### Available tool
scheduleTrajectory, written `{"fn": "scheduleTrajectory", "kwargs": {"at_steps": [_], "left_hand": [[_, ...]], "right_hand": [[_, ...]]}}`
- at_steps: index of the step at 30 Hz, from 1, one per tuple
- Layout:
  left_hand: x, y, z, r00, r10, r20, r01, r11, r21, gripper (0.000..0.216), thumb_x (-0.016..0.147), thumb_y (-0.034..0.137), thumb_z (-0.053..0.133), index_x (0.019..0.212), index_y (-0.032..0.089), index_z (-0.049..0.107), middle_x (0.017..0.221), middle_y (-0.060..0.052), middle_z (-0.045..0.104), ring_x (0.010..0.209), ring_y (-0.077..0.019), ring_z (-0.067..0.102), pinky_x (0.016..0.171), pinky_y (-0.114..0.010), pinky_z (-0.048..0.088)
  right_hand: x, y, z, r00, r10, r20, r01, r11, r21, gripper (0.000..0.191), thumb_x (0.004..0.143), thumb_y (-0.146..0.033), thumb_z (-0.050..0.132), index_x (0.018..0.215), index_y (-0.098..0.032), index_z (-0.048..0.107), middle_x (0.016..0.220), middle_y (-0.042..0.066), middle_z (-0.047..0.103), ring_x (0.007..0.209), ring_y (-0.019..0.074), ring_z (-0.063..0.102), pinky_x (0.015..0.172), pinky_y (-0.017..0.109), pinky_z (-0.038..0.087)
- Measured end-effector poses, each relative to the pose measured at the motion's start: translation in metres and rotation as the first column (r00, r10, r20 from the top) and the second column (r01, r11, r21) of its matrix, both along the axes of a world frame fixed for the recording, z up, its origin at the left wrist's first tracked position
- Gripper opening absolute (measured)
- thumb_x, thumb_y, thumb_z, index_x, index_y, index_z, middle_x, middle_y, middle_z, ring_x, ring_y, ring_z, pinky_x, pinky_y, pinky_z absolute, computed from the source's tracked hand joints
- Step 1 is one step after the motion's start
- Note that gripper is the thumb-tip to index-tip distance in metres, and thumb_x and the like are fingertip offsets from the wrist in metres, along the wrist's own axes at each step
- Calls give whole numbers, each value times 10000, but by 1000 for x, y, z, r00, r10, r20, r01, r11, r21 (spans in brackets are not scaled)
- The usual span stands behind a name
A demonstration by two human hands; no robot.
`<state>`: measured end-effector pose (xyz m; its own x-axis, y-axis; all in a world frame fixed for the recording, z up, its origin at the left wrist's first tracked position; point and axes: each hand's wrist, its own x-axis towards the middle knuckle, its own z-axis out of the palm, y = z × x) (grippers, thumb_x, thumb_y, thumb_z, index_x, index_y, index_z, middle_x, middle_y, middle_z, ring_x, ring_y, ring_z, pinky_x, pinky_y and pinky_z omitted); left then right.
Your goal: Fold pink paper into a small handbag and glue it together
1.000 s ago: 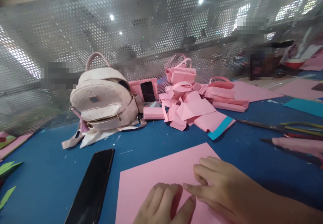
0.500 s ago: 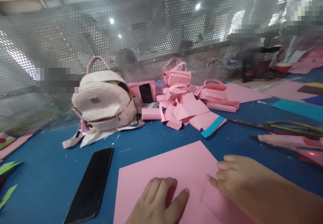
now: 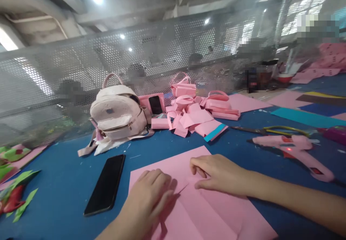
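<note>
A large sheet of pink paper [image 3: 205, 214] lies on the table in front of me, with creases across it and a short dark line between my hands. My left hand [image 3: 151, 195] rests on its left part, fingers bent and thumb apart from them. On the upper part of the sheet is my right hand [image 3: 216, 169], its fingers curled down to the paper and its thumb held apart. Neither hand shows anything in its grasp. A black phone [image 3: 105, 186] lies left of the paper.
A cream backpack [image 3: 116, 113] stands at the back, beside a heap of small pink paper bags and pieces [image 3: 191, 117]. On the right are scissors [image 3: 283, 130] and a pink glue gun [image 3: 292, 146] with a red light. Green and red scraps [image 3: 21, 193] lie far left, and a perforated metal screen [image 3: 156, 48] runs behind.
The right hand has moved from the paper's right edge inward, toward the left hand. The left hand has shifted slightly left. The view has tilted up and turned right.
</note>
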<state>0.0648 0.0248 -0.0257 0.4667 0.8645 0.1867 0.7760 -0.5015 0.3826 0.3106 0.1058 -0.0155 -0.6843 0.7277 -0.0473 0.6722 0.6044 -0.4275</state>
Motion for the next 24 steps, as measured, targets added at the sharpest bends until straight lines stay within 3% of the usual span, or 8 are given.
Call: {"fn": "scheduleTrajectory", "kwargs": {"at_steps": [3,6,10,14,18,22,24], "left_hand": [[-14,-5,5,971,203,125,-170,957,-236,250,965,297,450,825,193,629,843,-42,664,791,-208,595,724,-312,416],[-26,-12,0,923,284,259,-162,899,-407,200,910,286,525,795,169,639,781,-40,679,745,-186,608,709,-279,420],[-35,-18,-13,858,362,364,-199,889,-413,225,835,288,618,1011,150,644,764,-15,627,689,-158,544,665,-262,401],[-36,-17,-19,798,369,476,-134,879,-457,230,788,356,687,765,138,618,705,13,531,656,-119,460,628,-235,357],[-29,-12,-15,622,444,644,-6,826,-564,407,745,499,728,705,182,476,509,106,362,451,-49,272,465,-185,206],[-21,-7,-5,667,453,592,-38,814,-580,485,735,632,683,832,178,542,379,129,351,336,-55,228,396,-193,144],[-20,-5,-1,703,422,571,-66,840,-539,470,790,631,625,737,168,563,383,100,377,351,-59,264,410,-202,160]], "right_hand": [[1,-3,2,1000,-7,-6,7,998,-69,195,759,-282,708,743,-213,527,625,-78,528,564,107,467,510,223,235],[2,-1,1,996,8,-84,-21,988,-155,195,796,-244,630,679,-198,481,607,-70,476,562,97,425,508,218,252],[1,4,-1,967,39,-250,-109,955,-274,150,820,-236,576,705,-193,489,618,-65,432,571,97,388,519,214,284],[0,6,3,923,63,-380,-160,960,-230,164,830,-259,575,708,-185,494,633,-59,425,595,100,374,543,222,285],[-2,9,7,886,52,-461,-182,953,-243,225,852,-357,573,728,-180,508,670,-44,444,614,107,377,560,236,295],[-8,17,1,873,34,-487,-189,943,-275,444,890,-491,516,598,-198,353,616,-64,271,570,97,264,537,256,217],[-10,21,-3,866,13,-500,-177,943,-283,501,891,-522,511,583,-207,271,621,-66,205,569,97,214,534,266,176]]}}
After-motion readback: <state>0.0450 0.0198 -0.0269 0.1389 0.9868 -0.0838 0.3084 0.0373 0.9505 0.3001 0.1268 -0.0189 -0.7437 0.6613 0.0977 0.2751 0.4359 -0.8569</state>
